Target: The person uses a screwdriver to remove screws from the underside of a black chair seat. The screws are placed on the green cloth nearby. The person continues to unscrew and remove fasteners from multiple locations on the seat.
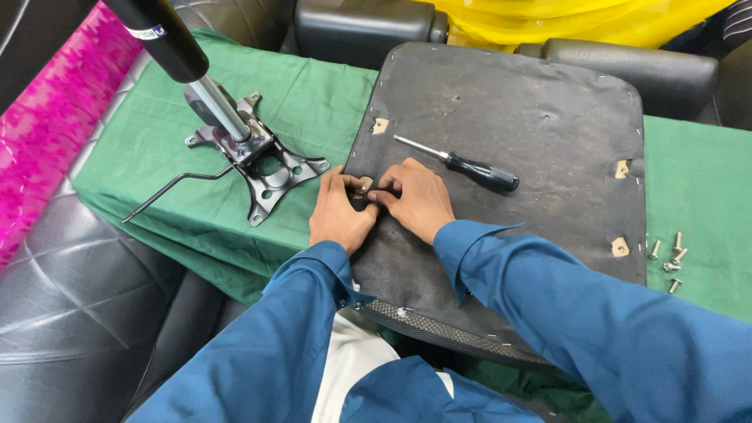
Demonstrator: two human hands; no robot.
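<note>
An upturned chair seat with a dark fabric underside lies on a green cloth. My left hand and my right hand meet at a small cut-out hole near the seat's left edge, fingertips pinching at it; whether a screw is between them is hidden. A black-handled screwdriver lies loose on the seat just beyond my right hand. Three more tan cut-out holes show at the seat's other corners.
A metal chair base plate with a gas cylinder and a lever rod rests on the cloth at left. Several loose bolts lie at right. Pink patterned fabric and black leather cushions surround the cloth.
</note>
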